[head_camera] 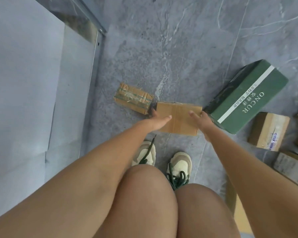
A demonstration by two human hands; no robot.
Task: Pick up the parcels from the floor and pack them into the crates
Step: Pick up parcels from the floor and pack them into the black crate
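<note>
Cardboard parcel (178, 118) gripped between my left hand (157, 121) and right hand (202, 120); four-odd floor (179, 48) parcels unpacked, crates unseen.

One view only, head cam, wide-angle w/ curved edges. It looks steeply down past the person's knees and shoes (179, 166) to the grey tile floor (179, 48). Both forearms reach away from the lens; the hands, left (157, 120) and right (200, 120), sit mid-frame, close. Boxes lie at centre and right edge; a pale panel (24, 83) fills the left side.
</note>
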